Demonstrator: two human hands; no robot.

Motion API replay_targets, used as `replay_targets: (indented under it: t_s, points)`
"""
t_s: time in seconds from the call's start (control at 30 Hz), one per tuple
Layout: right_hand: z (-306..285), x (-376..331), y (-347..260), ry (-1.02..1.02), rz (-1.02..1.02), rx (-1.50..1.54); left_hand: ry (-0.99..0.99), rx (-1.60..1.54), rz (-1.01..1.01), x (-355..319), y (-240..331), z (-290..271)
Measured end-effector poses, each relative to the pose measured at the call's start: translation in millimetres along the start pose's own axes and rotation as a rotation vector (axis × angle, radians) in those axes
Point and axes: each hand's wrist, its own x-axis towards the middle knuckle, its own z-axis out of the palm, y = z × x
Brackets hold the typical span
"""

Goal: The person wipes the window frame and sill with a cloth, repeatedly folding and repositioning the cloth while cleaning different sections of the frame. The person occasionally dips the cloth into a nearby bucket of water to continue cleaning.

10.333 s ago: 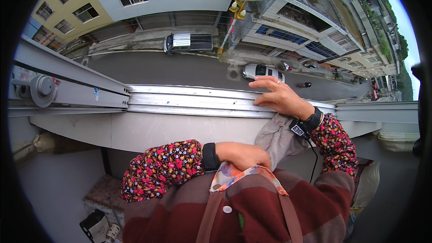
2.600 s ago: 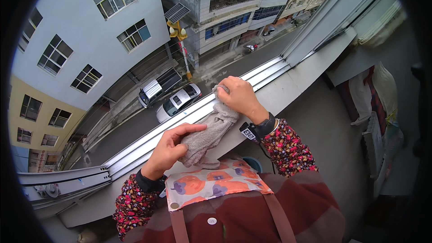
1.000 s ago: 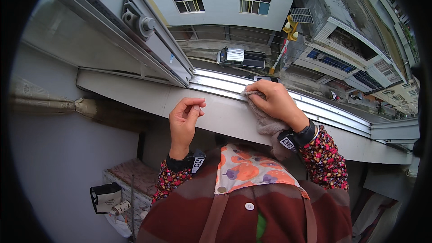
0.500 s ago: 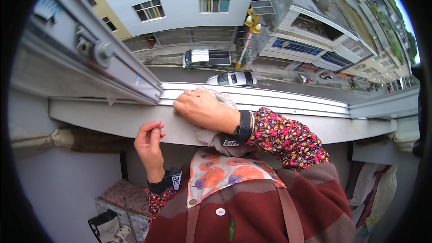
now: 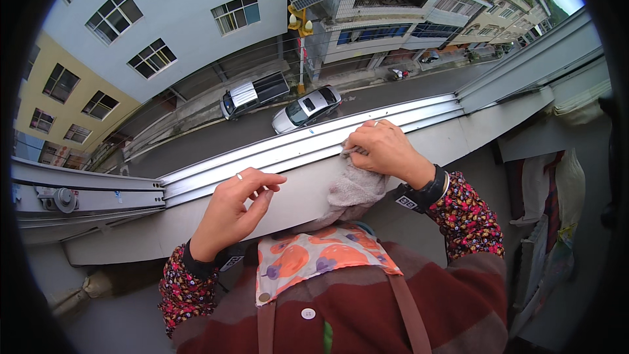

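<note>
I lean at an open window with a metal sliding track (image 5: 275, 154) along a pale sill (image 5: 295, 200). My right hand (image 5: 386, 151) grips a grey-beige cloth (image 5: 354, 190) and presses its top against the inner rail of the track. The rest of the cloth hangs down over the sill toward my chest. My left hand (image 5: 232, 213) rests on the sill just left of the cloth, fingers loosely spread and pointing at the track, holding nothing. A ring shows on one finger.
A window frame with a roller fitting (image 5: 65, 200) lies at the left end of the track. Far below run a street, two parked cars (image 5: 282, 101) and buildings. Fabric hangs at the right wall (image 5: 550, 223).
My right hand has slid with the cloth along the track to the right. My left hand has risen from below the sill onto it. The view has swung left.
</note>
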Motion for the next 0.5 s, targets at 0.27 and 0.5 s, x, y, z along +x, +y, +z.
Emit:
replay_targets:
  t_s: [0.27, 0.5]
  points:
    - [-14, -69, 51, 0.744, 0.495, 0.673, -0.320, 0.305, 0.210, 87, 9, 71]
    - [-17, -114, 26, 0.570, 0.512, 0.361, -0.531, 0.477, 0.279, 106, 12, 118]
